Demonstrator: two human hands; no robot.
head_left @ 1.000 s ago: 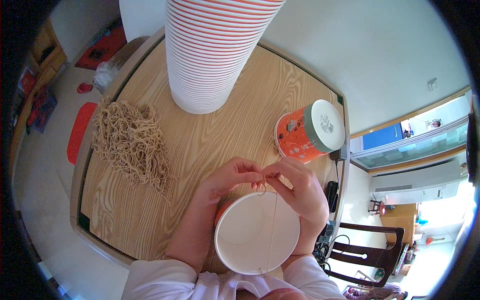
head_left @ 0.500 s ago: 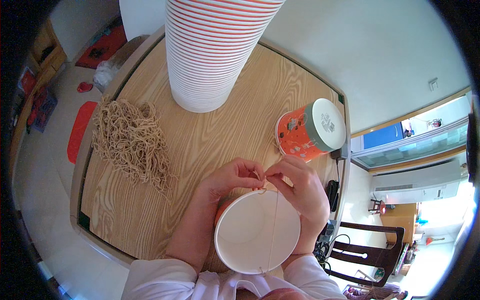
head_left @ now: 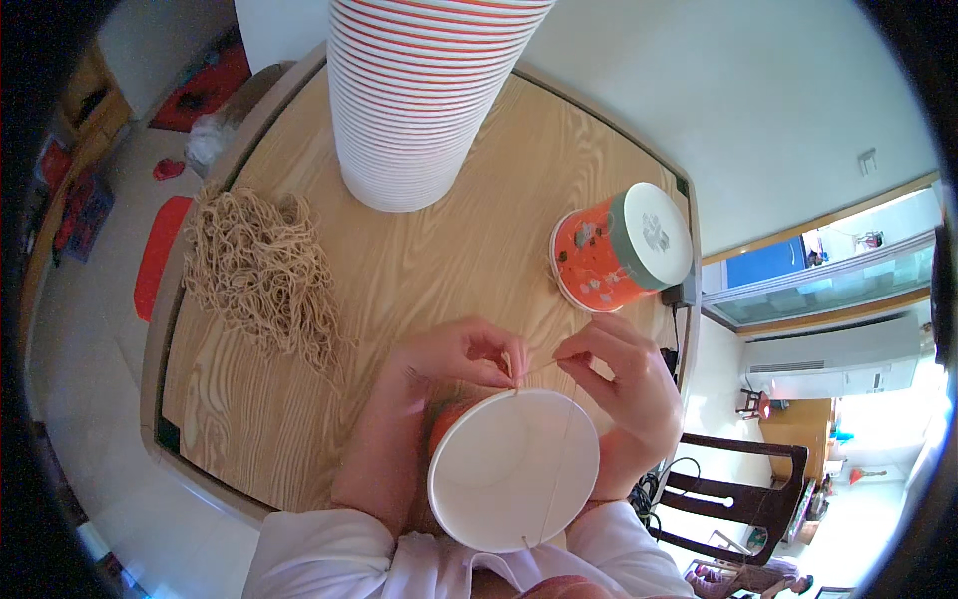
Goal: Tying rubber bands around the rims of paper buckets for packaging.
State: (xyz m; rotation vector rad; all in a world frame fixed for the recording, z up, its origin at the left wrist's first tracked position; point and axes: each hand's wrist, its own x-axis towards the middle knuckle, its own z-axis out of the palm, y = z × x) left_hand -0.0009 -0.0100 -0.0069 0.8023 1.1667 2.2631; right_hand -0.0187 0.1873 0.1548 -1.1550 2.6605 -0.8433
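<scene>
A round paper tub (head_left: 499, 474), white inside with an orange outer wall, stands with its mouth toward me, close to my body. A thin tan string (head_left: 563, 449) crosses its mouth from the near rim to the far rim. At the far rim my left hand (head_left: 469, 351) pinches the string where it meets the tub's edge. My right hand (head_left: 621, 377), just right of there, pinches the string between thumb and finger, drawing a short length taut between the two hands. The tub's base is hidden.
A tangled heap of tan strings (head_left: 264, 270) lies at the table's left. A tall stack of white tubs with red-edged rims (head_left: 414, 110) stands at the back. An orange tub with a green band (head_left: 599, 255) sits upside down at the right, near a dark chair (head_left: 733, 499).
My right hand has moved right, away from my left, pulling the string straight between them. My left hand stays at the far rim. The tub has barely shifted.
</scene>
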